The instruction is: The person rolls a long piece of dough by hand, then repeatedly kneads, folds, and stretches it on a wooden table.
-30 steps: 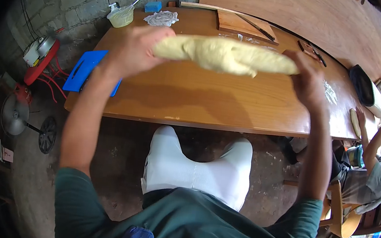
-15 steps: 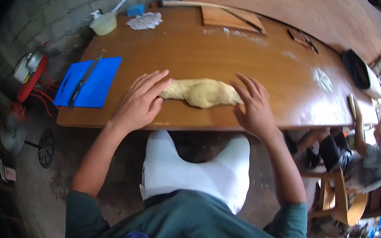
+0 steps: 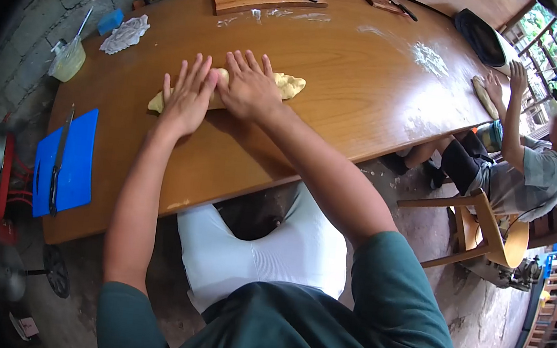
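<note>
Yellow dough [image 3: 289, 87] lies on the desk [image 3: 349, 79] directly under your two hands, well in from the near edge. Its long axis runs crosswise to you, roughly along that edge, with the right end a little farther off than the left.

Your left hand [image 3: 189, 99] covers the part near the left end, where only a short tip shows past the fingers. Your right hand [image 3: 251, 89] is set over the middle, so a longer, lumpier stretch sticks out beyond it. The right end is thus the more exposed, and your right hand is the nearer to it. Both hands are flat and open, fingers spread and pointing away from you, palms down on top, gripping nothing; they nearly meet at the thumbs. How much dough lies beneath the palms, you cannot tell.

To your left, well apart from the dough, a knife [image 3: 58, 168] rests on the blue board [image 3: 80, 160].
</note>
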### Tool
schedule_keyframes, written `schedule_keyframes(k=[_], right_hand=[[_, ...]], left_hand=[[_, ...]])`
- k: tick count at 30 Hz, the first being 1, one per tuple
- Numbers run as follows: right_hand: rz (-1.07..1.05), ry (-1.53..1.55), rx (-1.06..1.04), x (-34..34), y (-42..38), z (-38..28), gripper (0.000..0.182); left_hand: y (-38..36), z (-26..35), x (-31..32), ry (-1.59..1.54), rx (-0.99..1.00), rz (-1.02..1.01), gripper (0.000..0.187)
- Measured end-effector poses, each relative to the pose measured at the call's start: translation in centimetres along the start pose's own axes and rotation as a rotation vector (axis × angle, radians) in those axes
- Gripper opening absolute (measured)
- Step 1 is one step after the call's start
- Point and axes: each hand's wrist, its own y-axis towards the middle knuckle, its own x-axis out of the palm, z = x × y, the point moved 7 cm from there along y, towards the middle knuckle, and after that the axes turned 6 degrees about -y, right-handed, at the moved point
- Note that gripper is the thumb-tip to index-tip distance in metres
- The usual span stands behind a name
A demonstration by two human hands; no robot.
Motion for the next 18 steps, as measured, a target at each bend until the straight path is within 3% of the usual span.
schedule_keyframes(k=[5,8,10,11,15,17,18], right_hand=[[-0.167,0.108,0.126,1.6,8.0,2.4,0.078],[-0.038,0.151,0.139,2.3,11.8,3.7,0.075],[0.127,0.156,0.048,1.5,14.5,4.1,0.069],[0.297,0.142,0.037,1.1,15.3,4.3,0.06],[0.445,0.033,0.028,0.9,18.2,5.2,0.053],[0.426,0.04,-0.017,0.4,17.1,4.7,0.053],[0.411,0.048,-0.062,0.0,16.4,4.2,0.053]], left_hand=[[8.9,-2.9,0.5,0.06,-0.146,-0.014,0.082],[12.8,-4.4,0.7,0.059,-0.166,0.122,0.076],[15.3,-4.2,-0.8,0.035,0.011,0.393,0.066],[15.8,-3.6,-1.5,0.027,0.124,0.579,0.049],[17.2,-3.1,-2.5,0.04,0.261,0.675,0.036],[15.1,-1.3,-2.8,-0.075,0.432,0.652,0.025],[14.0,-0.8,-2.9,-0.071,0.428,0.653,0.025]])
